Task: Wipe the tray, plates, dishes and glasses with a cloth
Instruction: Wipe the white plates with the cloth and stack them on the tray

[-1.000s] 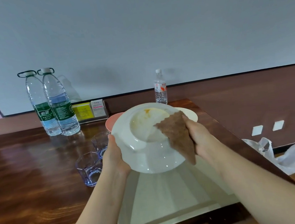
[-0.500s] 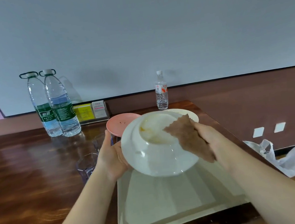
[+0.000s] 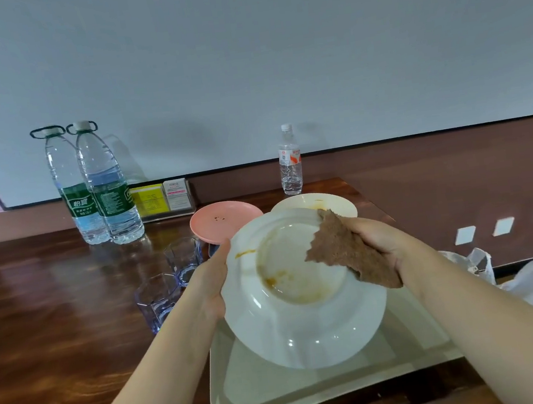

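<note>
One white dish (image 3: 306, 314) was held tilted above the tray (image 3: 315, 394), its well streaked with orange residue. Its left rim was gripped by the left hand (image 3: 213, 282), thumb over the edge. One brown cloth (image 3: 348, 252) was clutched in the grip of the right hand (image 3: 380, 241) and lay against the dish's upper right rim and into the well.

One cream tray sat on the bench (image 3: 55, 328) at the near edge, under the dish. Two plates were seen behind the dish: a pink plate (image 3: 223, 220) with a few dark specks, and a cream plate (image 3: 312, 203) just to its right, partly hidden. Two bluish glasses (image 3: 159, 299) stood upright left of the dish, one nearer, one farther (image 3: 185, 259).

Three water bottles were counted by the wall: two large ones (image 3: 102, 188) side by side at the left and one small bottle (image 3: 289, 162) behind the cream plate. A card holder (image 3: 164, 197) stood beside the large pair. One white plastic bag (image 3: 519, 275) lay off the bench's right edge.
</note>
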The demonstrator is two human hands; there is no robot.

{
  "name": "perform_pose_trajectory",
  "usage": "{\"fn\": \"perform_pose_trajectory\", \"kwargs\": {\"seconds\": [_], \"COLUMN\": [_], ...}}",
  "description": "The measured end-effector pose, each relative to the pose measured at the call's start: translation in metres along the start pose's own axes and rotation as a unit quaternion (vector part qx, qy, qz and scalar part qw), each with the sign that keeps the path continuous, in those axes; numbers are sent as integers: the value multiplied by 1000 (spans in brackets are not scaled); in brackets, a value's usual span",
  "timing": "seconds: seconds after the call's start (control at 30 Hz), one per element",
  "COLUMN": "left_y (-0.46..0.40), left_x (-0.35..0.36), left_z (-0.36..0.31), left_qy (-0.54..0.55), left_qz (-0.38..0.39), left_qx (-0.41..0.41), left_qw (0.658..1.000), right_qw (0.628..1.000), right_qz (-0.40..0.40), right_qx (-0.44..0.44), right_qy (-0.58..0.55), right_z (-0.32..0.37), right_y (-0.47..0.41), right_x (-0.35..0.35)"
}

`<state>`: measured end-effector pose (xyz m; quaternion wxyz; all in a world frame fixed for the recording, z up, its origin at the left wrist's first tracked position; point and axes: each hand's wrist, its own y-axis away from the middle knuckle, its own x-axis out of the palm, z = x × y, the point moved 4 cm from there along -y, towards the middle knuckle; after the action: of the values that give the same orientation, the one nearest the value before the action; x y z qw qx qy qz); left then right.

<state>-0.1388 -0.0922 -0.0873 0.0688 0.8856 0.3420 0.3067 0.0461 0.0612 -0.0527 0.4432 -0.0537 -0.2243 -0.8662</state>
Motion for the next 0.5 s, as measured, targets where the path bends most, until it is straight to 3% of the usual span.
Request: {"fn": "perform_pose_trajectory", "kwargs": {"seconds": [0.27, 0.5], "left_y": [2, 13], "left_x": [2, 31], "left_z": [-6, 5], "left_qy": [52, 143], "left_qz": [-47, -158], "left_qx": [28, 127], "left_qw": [997, 969], "right_qw": [987, 928], "right_qz": [-66, -205], "right_qx": [-69, -216], "right_qy": [-126, -225], "right_z": [-11, -27], "right_y": [-6, -6], "right_x": [9, 43]}}
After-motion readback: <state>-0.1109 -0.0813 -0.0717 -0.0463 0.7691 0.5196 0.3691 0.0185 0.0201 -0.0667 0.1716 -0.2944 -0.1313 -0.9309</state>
